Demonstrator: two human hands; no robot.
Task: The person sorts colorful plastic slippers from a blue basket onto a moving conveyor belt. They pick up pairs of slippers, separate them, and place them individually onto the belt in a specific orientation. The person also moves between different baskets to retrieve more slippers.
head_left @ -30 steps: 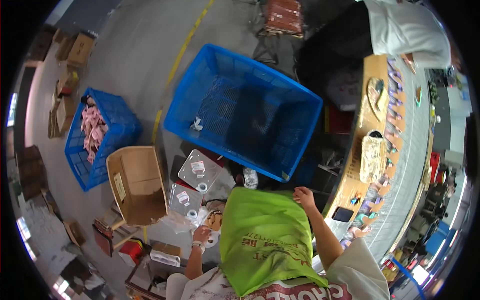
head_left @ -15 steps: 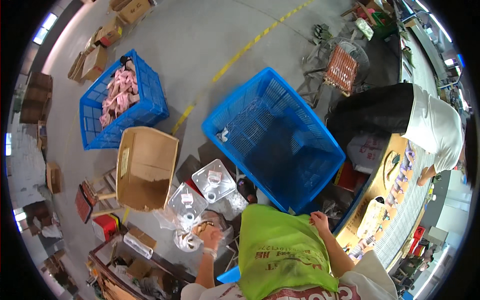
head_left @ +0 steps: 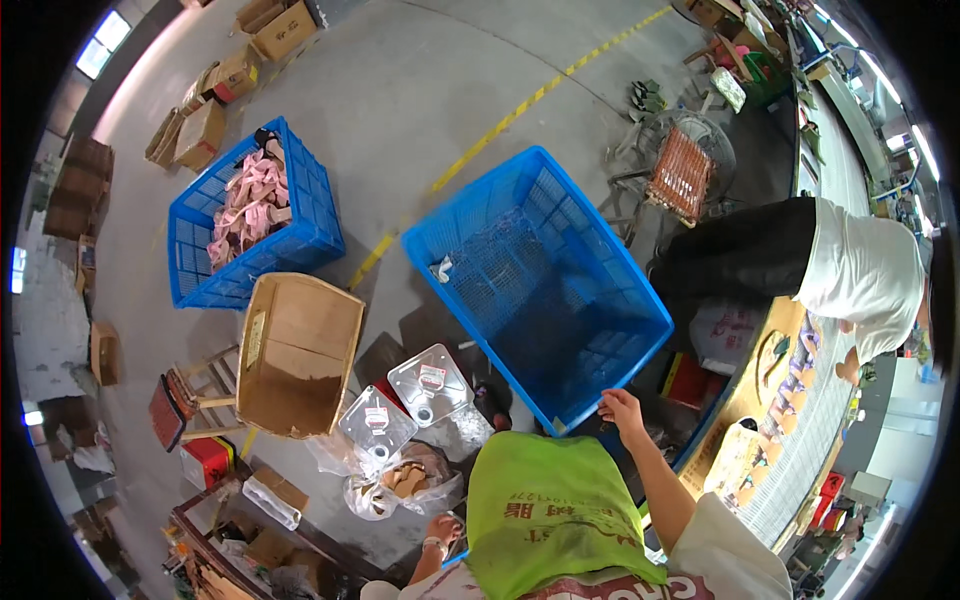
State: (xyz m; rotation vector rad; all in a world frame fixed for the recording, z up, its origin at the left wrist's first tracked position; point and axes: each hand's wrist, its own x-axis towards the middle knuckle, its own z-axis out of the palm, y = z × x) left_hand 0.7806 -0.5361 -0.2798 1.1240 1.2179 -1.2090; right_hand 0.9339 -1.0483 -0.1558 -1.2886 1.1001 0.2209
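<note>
My right hand [head_left: 622,407] rests on the near rim of a large blue plastic crate [head_left: 600,290], fingers curled over the edge. The crate stands on the floor, nearly empty, with a small white scrap [head_left: 441,268] in its far corner. My left hand [head_left: 443,528] is low by my body at the edge of a clear plastic bag [head_left: 398,482] of brown items; whether it grips the bag is hidden. My green apron [head_left: 550,510] covers the view below.
Two square clear lidded containers [head_left: 430,380] [head_left: 377,421] lie next to the bag. An open cardboard box [head_left: 295,355] sits on a wooden stool. A second blue crate [head_left: 195,262] holds pink pieces. Another person [head_left: 860,275] bends over a work table [head_left: 760,400] at right.
The view has swung, so both crates sit further right and lower. My left hand has drawn back from the plastic bag toward my body. My right hand stays on the crate rim.
</note>
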